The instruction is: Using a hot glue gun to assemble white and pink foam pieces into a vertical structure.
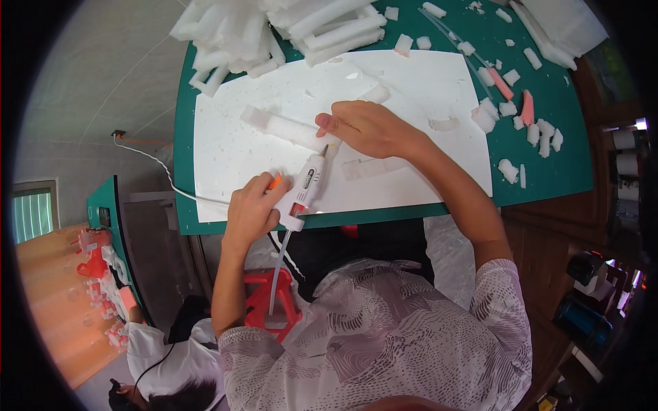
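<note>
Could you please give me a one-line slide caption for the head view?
Left hand aims a glue gun at a foam strip that the right hand steadies on a white sheet.
</note>
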The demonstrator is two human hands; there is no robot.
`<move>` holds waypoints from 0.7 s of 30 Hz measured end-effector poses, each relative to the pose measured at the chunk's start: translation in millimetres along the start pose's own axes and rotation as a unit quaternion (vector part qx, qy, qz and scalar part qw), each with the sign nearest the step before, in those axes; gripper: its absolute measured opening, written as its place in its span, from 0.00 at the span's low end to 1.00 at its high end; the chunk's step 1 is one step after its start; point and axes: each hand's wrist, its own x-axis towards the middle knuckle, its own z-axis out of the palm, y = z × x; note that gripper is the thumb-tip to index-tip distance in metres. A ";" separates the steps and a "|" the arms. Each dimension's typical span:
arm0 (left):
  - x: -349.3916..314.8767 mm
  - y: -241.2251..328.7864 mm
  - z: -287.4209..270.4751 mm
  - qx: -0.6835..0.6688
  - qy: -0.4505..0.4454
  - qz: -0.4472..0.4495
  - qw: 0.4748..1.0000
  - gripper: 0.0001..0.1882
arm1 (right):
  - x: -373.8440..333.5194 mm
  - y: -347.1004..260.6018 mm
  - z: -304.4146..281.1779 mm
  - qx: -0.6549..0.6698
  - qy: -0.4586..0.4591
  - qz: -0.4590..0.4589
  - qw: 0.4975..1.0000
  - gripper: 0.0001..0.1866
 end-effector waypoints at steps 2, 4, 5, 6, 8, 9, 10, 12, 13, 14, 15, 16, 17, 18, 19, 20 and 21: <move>-3.4 -0.9 -1.5 -0.009 0.014 -0.002 1.000 0.29 | -1.2 2.2 -2.3 0.002 0.012 -0.011 1.000 0.40; -12.8 -7.1 -1.7 -0.031 0.033 -0.010 0.999 0.28 | -3.2 3.0 -6.2 0.046 0.039 -0.048 0.997 0.30; -19.8 -10.9 -3.0 -0.051 0.050 -0.023 0.997 0.28 | -3.6 5.5 -8.4 0.043 0.039 -0.048 0.997 0.30; -25.8 -13.7 -5.6 -0.062 0.063 -0.031 0.996 0.27 | -5.2 11.0 -12.5 0.069 0.116 -0.081 0.988 0.22; -39.8 -20.6 -10.0 -0.080 0.091 -0.049 0.991 0.27 | -11.6 19.4 -30.1 0.099 0.240 -0.078 0.962 0.06; -47.7 -24.1 -11.4 -0.097 0.115 -0.070 0.986 0.27 | -15.7 23.0 -43.1 0.110 0.247 -0.011 0.963 0.07; -55.9 -25.7 -14.6 -0.106 0.120 -0.113 0.981 0.26 | -20.9 22.8 -58.2 0.046 0.232 0.022 0.971 0.08; -69.5 -35.4 -15.6 -0.110 0.142 -0.140 0.974 0.26 | -27.8 31.9 -70.0 -0.022 0.213 0.050 0.976 0.11; -73.6 -40.8 -15.0 -0.114 0.161 -0.161 0.967 0.26 | -31.8 44.3 -66.0 -0.043 0.197 0.013 0.979 0.14; -76.5 -46.0 -14.2 -0.112 0.168 -0.177 0.963 0.26 | -32.9 52.5 -60.9 -0.062 0.180 -0.026 0.981 0.17; -79.4 -53.5 -14.2 -0.112 0.171 -0.179 0.962 0.26 | -32.4 59.8 -55.3 -0.065 0.178 -0.028 0.982 0.17; -79.3 -60.1 -16.0 -0.113 0.170 -0.193 0.960 0.26 | -30.5 61.6 -50.2 -0.084 0.159 -0.046 0.983 0.17; -78.4 -64.5 -16.5 -0.114 0.169 -0.207 0.957 0.27 | -29.7 63.4 -48.4 -0.103 0.141 -0.063 0.983 0.17; -77.9 -66.8 -17.8 -0.118 0.159 -0.235 0.952 0.28 | -29.7 65.5 -49.7 -0.106 0.139 -0.065 0.982 0.17; -76.5 -71.4 -18.1 -0.118 0.162 -0.237 0.951 0.28 | -27.6 62.3 -51.5 -0.109 0.124 -0.042 0.985 0.17; -75.2 -77.0 -18.7 -0.113 0.165 -0.235 0.951 0.29 | -25.8 58.7 -52.6 -0.112 0.109 -0.017 0.988 0.16; -74.4 -81.0 -18.9 -0.108 0.168 -0.234 0.952 0.30 | -27.0 54.2 -53.7 -0.115 0.108 -0.019 0.987 0.16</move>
